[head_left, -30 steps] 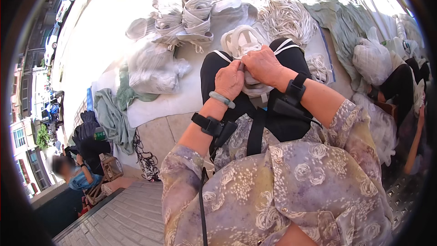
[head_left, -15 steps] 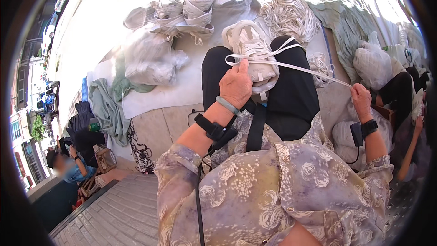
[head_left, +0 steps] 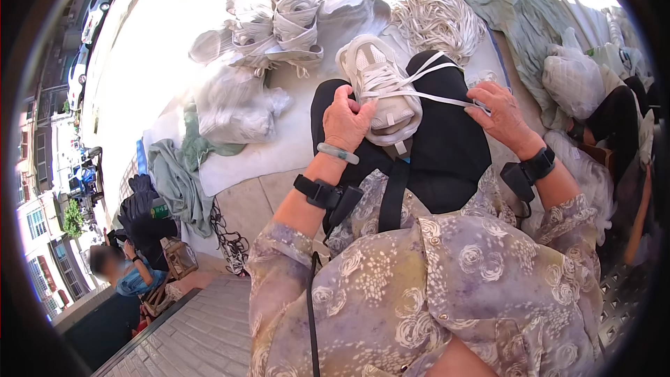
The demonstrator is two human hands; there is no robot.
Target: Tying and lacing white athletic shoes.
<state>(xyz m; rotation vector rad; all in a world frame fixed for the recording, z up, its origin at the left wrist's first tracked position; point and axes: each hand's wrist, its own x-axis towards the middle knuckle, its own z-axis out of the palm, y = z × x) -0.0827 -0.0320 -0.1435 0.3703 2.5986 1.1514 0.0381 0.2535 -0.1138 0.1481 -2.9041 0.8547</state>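
A white and beige sneaker rests on my lap between my black-trousered knees, its toe pointing away from me. Criss-crossed white shoelaces run over its front, and loose strands lead off to the right. My left hand is curled at the shoe's left side, the thumb lying against it near the laces. To the right, my right hand pinches a white lace between thumb and fingers, with the strand stretching back to the shoe over my right knee. Straps circle both wrists, and the left one also has a bangle.
Beyond my knees a white sheet carries stacked pale shoe parts, a clear plastic bag and a heap of white laces. Grey-green cloth lies at left. People sit at both sides; plastic bags stand at right.
My right hand has come in leftward and up toward the shoe, and the lace span is shorter. My left hand has shifted from the laces to the shoe's left side.
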